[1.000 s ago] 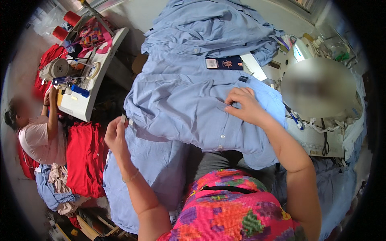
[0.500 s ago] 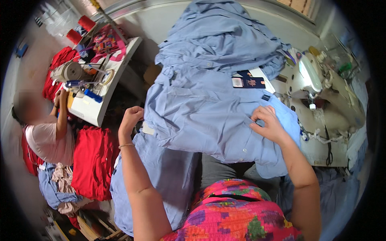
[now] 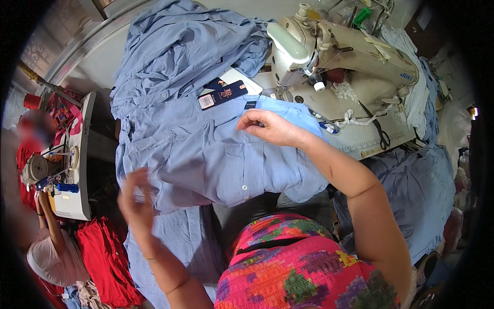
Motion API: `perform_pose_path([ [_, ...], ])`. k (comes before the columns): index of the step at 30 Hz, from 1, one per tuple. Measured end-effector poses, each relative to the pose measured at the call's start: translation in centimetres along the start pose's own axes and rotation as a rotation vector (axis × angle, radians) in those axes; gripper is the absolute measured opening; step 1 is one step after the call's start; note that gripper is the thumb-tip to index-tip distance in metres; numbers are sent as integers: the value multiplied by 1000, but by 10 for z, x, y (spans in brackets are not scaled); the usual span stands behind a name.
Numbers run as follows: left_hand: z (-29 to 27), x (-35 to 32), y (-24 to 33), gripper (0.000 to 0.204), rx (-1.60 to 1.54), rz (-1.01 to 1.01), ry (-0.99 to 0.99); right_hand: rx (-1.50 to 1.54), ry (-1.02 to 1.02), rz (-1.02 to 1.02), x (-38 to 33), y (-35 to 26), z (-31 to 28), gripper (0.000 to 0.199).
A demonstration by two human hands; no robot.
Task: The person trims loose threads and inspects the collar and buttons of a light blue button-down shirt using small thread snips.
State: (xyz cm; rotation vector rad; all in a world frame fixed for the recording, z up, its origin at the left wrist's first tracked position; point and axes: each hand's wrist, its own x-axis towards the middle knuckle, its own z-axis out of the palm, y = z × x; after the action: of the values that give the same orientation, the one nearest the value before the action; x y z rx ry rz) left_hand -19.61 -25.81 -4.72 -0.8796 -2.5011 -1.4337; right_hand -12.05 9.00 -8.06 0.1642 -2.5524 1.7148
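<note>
A light blue shirt (image 3: 211, 165) lies spread across the table edge and my lap, with a button on its near side. My right hand (image 3: 270, 126) is over the shirt's upper right part, close to a small dark neck label (image 3: 250, 105); its fingers are loosely bent and apart, with nothing seen in them. Smeared by motion, my left hand (image 3: 136, 201) is at the shirt's left edge; I cannot make out a grip. A dark hang tag (image 3: 226, 95) with a white sticker rests on the cloth beyond my right hand.
A sewing machine (image 3: 355, 56) stands at the right, with black scissors (image 3: 382, 135) on its table. A heap of blue shirts (image 3: 180, 46) lies behind the work. More blue cloth (image 3: 401, 190) hangs at the right. A co-worker (image 3: 56, 255) sits at the far left by red garments (image 3: 105, 262).
The view has swung right, bringing more of the sewing machine in. My right hand has moved toward the neck label. The left hand, earlier at the shirt's left edge, is now blurred in motion.
</note>
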Motion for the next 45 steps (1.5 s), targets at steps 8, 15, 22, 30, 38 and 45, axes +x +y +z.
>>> perform_pose_path([
  [8,115,-27,70,40,221,386,-399,-431,-134,-36,-14,-14,-7,13],
  [15,128,-8,46,47,350,342,-409,-498,-126,-44,-24,-15,2,10],
  [22,126,-9,38,45,247,315,-387,-463,-8,-174,-22,-5,12,12],
  [30,124,4,25,41,127,346,-367,-598,16,-284,-13,-4,29,19],
  [38,126,55,-6,40,137,415,-361,-615,58,-322,39,15,15,20],
  [45,114,60,7,33,195,524,-388,-606,56,-311,54,20,7,20],
])
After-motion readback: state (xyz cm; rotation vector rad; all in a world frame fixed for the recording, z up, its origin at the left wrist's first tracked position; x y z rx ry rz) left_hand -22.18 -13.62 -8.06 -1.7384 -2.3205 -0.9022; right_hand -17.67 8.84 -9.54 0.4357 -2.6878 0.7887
